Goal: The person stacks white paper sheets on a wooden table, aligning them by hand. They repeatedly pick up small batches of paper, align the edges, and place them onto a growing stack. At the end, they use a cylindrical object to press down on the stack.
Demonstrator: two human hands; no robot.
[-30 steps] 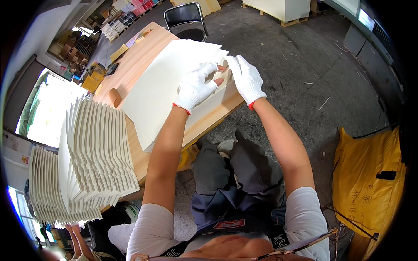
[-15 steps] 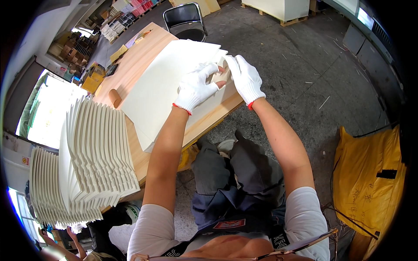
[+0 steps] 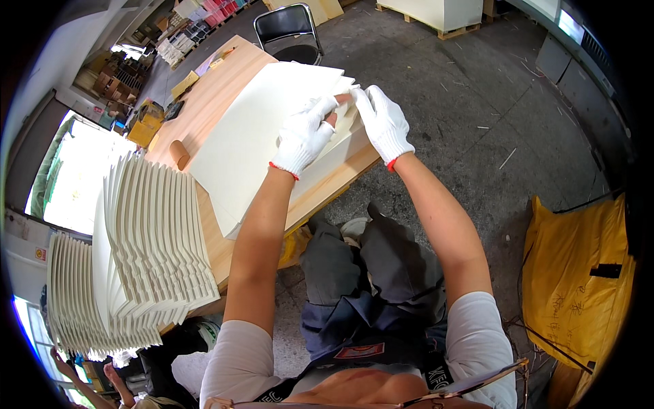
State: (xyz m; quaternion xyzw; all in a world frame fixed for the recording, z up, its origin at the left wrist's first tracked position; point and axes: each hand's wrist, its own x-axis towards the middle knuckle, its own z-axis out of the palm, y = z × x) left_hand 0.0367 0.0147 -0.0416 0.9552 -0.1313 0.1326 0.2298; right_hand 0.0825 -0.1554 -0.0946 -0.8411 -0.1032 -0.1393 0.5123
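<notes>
Head view. Two hands, left (image 3: 305,135) and right (image 3: 383,124), are meeting at the far right corner of one white sheet stack (image 3: 266,123); whether either is gripping cannot be told. The stack is lying along the right edge of one wooden surface (image 3: 235,63), with wood showing beyond. Two folded-sheet piles (image 3: 160,235) are standing leftward; one chair (image 3: 286,31) is standing on grey floor (image 3: 470,102), which is spreading rightward.

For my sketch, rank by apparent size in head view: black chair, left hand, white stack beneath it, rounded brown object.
Largest: white stack
Next: black chair, left hand; too alike to rank
Smallest: rounded brown object
</notes>
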